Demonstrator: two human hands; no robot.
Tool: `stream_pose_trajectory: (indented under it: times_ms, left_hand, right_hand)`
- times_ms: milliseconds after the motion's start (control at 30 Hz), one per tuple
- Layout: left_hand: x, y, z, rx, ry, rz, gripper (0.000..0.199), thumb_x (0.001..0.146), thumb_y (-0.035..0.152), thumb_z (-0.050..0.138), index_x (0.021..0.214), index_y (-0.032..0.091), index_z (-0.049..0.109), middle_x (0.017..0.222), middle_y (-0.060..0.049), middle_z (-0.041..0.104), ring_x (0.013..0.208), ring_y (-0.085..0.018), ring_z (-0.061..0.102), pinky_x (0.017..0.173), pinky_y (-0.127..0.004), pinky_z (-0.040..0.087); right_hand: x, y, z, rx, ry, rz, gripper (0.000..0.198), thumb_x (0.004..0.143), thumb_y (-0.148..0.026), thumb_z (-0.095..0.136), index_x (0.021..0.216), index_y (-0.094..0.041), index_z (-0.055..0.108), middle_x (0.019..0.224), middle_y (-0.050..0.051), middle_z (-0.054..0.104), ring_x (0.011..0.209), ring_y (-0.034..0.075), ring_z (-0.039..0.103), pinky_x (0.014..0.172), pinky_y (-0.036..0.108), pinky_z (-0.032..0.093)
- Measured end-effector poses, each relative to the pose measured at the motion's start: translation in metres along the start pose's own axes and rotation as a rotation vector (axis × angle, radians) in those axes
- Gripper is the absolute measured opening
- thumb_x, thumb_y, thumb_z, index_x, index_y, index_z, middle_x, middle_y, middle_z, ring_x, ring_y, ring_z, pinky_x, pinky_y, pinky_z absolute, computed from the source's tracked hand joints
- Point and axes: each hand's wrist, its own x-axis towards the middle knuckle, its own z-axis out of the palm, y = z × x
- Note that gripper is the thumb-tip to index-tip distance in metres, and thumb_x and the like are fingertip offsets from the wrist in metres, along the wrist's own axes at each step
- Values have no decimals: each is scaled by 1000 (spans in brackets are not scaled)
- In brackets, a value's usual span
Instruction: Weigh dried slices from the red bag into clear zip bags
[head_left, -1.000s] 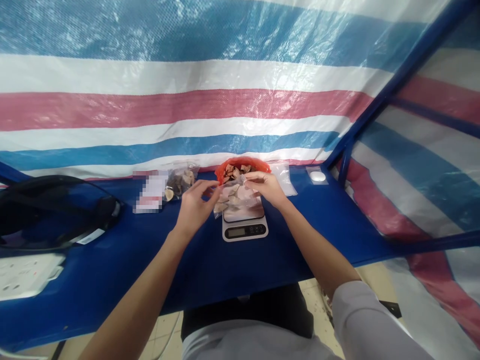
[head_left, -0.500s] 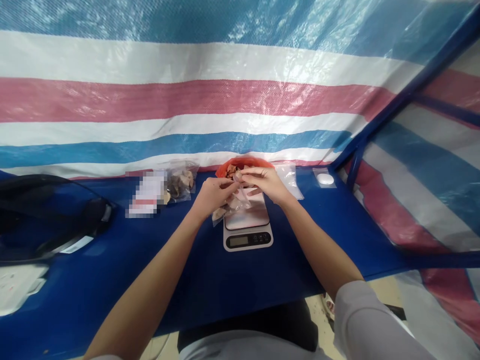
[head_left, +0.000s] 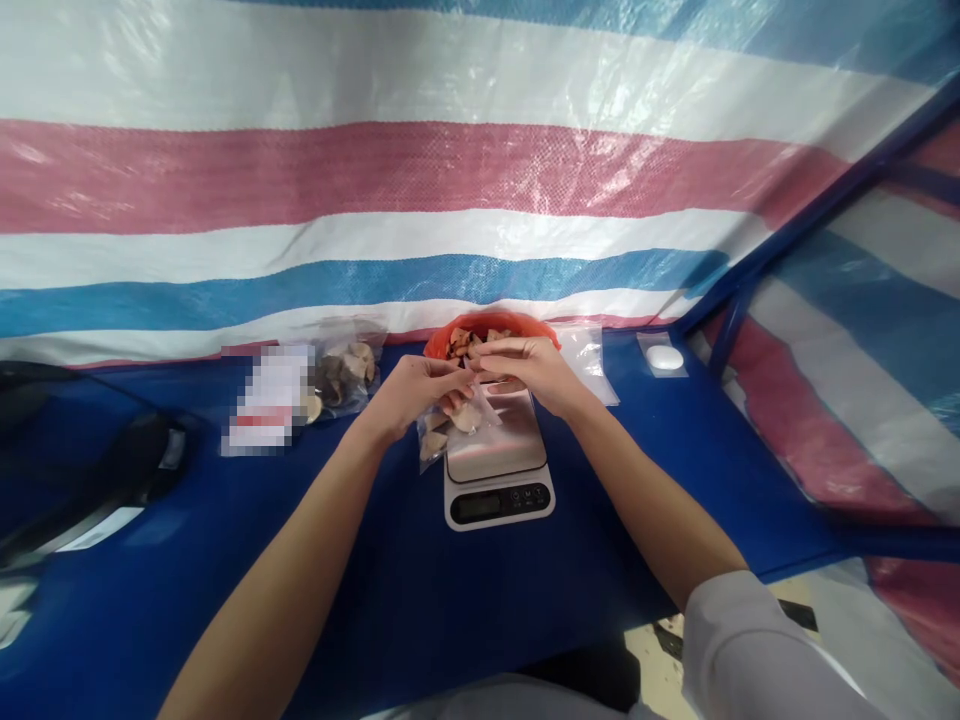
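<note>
A small clear plastic bag (head_left: 433,442) with pale dried slices inside hangs from my closed left hand (head_left: 421,392), its top edge pinched between thumb and fingers. My right hand (head_left: 534,370) meets the left at the bag's top, its fingers closed there too; the exact pinch is partly hidden. Both hands are above the far part of a white kitchen scale (head_left: 499,470), whose display looks dark. Just behind them sits an orange-red plastic bag (head_left: 457,325) holding brown dried pieces (head_left: 459,345).
Left lie a clear bag of dried slices (head_left: 349,375) and a blurred-out paper (head_left: 270,400). A flat clear bag (head_left: 589,365) and a bagged white oval object (head_left: 664,358) are right. Black headgear (head_left: 142,460) lies far left on the blue table (head_left: 390,600). Striped sheeting (head_left: 375,170) closes the back.
The view has shifted, so the scale appears lower and larger. Both hands stay together at the bag's top, and more of the slices inside now shows under the left hand.
</note>
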Motion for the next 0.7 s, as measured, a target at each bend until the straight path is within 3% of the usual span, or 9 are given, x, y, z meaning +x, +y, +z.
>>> stream_pose_trajectory:
  times_ms: [267,433,533,700]
  left_hand:
    - [1,-1,3,-57,19,-9,25,67,38,81,63,14,75,62,-4,69,52,-10,56,52,-22,46]
    - [1,-2,6,-96,69,14,26,63,39,84,66,14,76,63,-4,70,53,-10,55,53,-22,45]
    - [1,-5,4,-53,67,50,27,64,40,84,69,14,78,63,-4,70,54,-10,55,54,-22,45]
    - [2,-8,1,40,23,92,23,70,38,80,67,15,77,63,-3,69,54,-10,54,54,-22,44]
  right_hand:
    - [0,0,0,-37,25,27,27,81,-22,74,108,-19,74,105,5,77,81,17,76,68,26,65]
    - [-8,-7,3,-343,-51,34,18,80,-31,76,90,-17,77,86,5,75,79,19,73,54,22,61]
    - [-12,-8,2,-492,-78,-17,12,80,-28,72,84,-18,78,77,3,73,71,16,70,48,18,57]
    - [-10,-4,0,-536,-71,-50,9,77,-20,69,73,-18,77,74,2,73,66,14,68,48,18,58]
